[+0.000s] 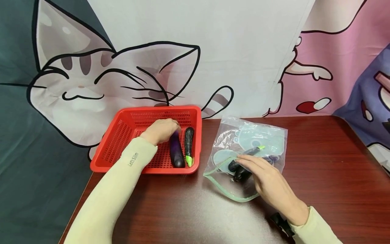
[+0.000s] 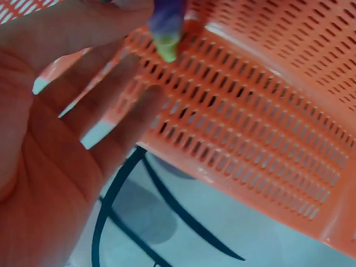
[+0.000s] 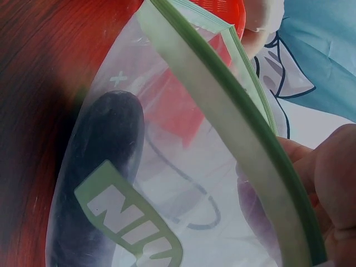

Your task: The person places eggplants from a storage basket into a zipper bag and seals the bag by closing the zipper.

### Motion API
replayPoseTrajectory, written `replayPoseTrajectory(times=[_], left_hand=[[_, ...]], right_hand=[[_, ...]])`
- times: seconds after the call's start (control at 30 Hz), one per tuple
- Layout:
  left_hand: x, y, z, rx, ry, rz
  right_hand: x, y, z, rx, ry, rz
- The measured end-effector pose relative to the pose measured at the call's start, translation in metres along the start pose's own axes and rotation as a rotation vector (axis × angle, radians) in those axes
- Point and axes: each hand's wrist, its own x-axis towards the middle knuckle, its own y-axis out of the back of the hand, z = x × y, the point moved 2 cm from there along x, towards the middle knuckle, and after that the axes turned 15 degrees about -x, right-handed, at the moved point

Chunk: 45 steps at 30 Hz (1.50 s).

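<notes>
A purple eggplant (image 1: 176, 152) lies in the red basket (image 1: 146, 171), its upper end under my left hand (image 1: 163, 130). In the left wrist view, thumb and forefinger pinch the eggplant (image 2: 168, 19) close to its green tip, while the other fingers extend loosely. Right of it in the basket lies a slim, dark, wrinkled vegetable (image 1: 189, 142) with a green end. My right hand (image 1: 271, 179) holds the rim of a clear zip bag (image 1: 228, 135), its mouth gaping toward me. Inside the bag are another dark eggplant (image 1: 242, 174) and a slim dark vegetable (image 1: 234, 166).
The basket and bag stand side by side on a dark reddish wooden table (image 1: 320, 162). A cloth backdrop (image 1: 243, 51) with cartoon cats hangs right behind the table. The basket's perforated walls rise around my left hand.
</notes>
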Motion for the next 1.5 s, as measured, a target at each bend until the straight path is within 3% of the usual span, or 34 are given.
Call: replayPoseTrajectory(times=[0.2,0.47,0.83,1.1,1.5], left_hand=[[0.007,-0.007,-0.008,0.036,-0.016,-0.058],[0.016,-0.017,-0.015,0.076,-0.055,-0.053],[0.022,-0.028,-0.022,0.100,0.012,-0.086],[0.017,-0.024,-0.023,0.097,0.046,-0.090],[0.012,-0.022,-0.026,0.075,0.113,-0.160]], right_hand=[[0.000,0.001,0.001,-0.005,-0.004,-0.008],[0.000,0.001,0.000,0.001,-0.006,-0.012],[0.001,0.002,-0.001,0.003,-0.009,-0.019],[0.001,0.002,-0.002,0.005,-0.008,-0.018],[0.000,0.002,-0.002,0.009,-0.004,-0.010]])
